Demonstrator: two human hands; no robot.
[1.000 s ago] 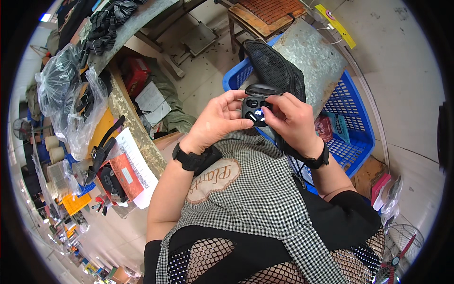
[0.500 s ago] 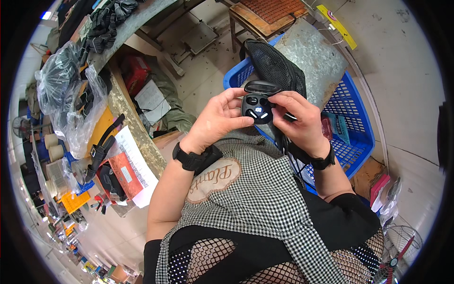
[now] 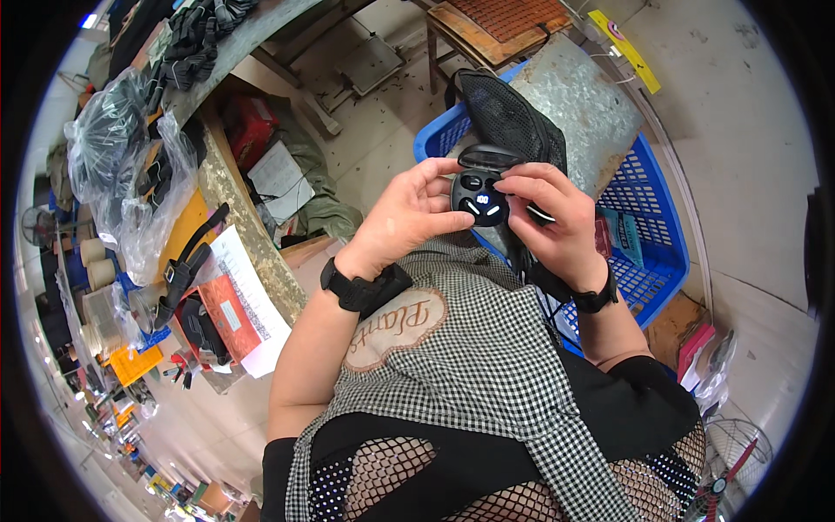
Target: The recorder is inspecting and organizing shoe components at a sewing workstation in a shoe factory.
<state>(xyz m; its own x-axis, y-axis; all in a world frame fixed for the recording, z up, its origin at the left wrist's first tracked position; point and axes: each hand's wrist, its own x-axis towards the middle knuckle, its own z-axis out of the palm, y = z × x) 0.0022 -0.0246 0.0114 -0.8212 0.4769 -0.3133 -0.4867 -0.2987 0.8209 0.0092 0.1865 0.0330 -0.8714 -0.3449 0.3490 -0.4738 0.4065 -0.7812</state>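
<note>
A black earbud charging case point(image 3: 479, 199) with its lid point(image 3: 490, 157) raised sits between my hands, in front of my checked apron. Lit digits and two pale strips glow on its inner face. My left hand point(image 3: 409, 204) grips the case from its left side, thumb along the lower edge and fingers behind. At the case's right edge, my right hand point(image 3: 552, 213) has thumb and fingers drawn together, the fingertips touching or nearly touching the upper right well. A dark, curved piece shows under the right fingers; its kind is unclear.
Beyond my hands is a blue plastic basket point(image 3: 648, 226) with a black mesh bag point(image 3: 504, 113) and a metal sheet point(image 3: 574, 104) across it. A wooden stool point(image 3: 500, 30) stands farther off. Left is a workbench with plastic bags point(image 3: 109, 130), an orange box point(image 3: 228, 320) and papers.
Both hands and the case sit slightly farther right in the picture, along with a small shift of the whole view. The grip and the raised lid look the same.
</note>
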